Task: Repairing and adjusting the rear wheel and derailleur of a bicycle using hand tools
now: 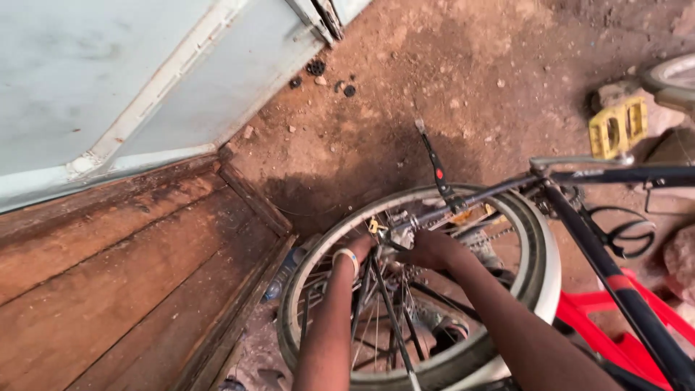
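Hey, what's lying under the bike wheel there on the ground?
Under the wheel lie reddish dirt ground and, at its left edge, a plastic bottle beside the wooden boards. Both hands, left and right, cover the hub, so that patch stays hidden.

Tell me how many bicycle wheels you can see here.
2. One wheel lies centre frame, with the left hand and right hand at its hub. A second wheel shows partly at the right edge; more may be hidden.
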